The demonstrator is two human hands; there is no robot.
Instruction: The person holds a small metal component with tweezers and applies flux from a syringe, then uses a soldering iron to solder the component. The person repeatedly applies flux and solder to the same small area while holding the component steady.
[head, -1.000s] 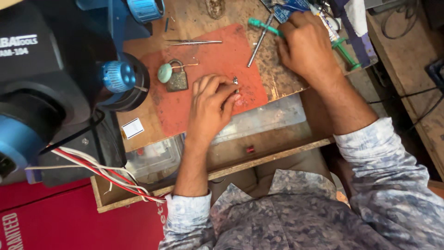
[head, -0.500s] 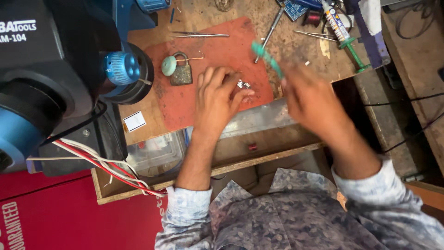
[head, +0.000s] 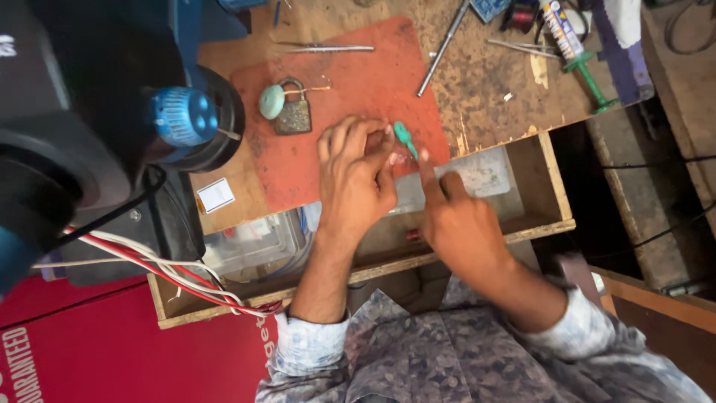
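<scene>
My left hand [head: 356, 175] rests on a red mat [head: 350, 82] with its fingers pinched on a small shiny metal part [head: 400, 157] at the mat's right edge. Right beside it, my right hand [head: 456, 220] holds a small green-handled screwdriver [head: 405, 139], whose handle sticks up between the two hands; the tip is hidden and the hand is blurred. On the mat to the upper left lies a brass padlock [head: 293, 114] with a teal round piece [head: 271, 101] next to it.
A black and blue machine [head: 89, 134] with a blue knob [head: 183, 116] fills the left. Tweezers [head: 328, 48], a metal rod [head: 443, 49], a tube [head: 558, 26] and another green-handled tool [head: 591, 78] lie on the wooden bench. An open drawer [head: 522, 216] below holds clear plastic boxes [head: 246, 242]. Red and white wires [head: 156, 265] hang at left.
My right hand came down from the tools at the bench's far right with the green-handled screwdriver and now sits beside my left hand. The left hand stayed on the mat.
</scene>
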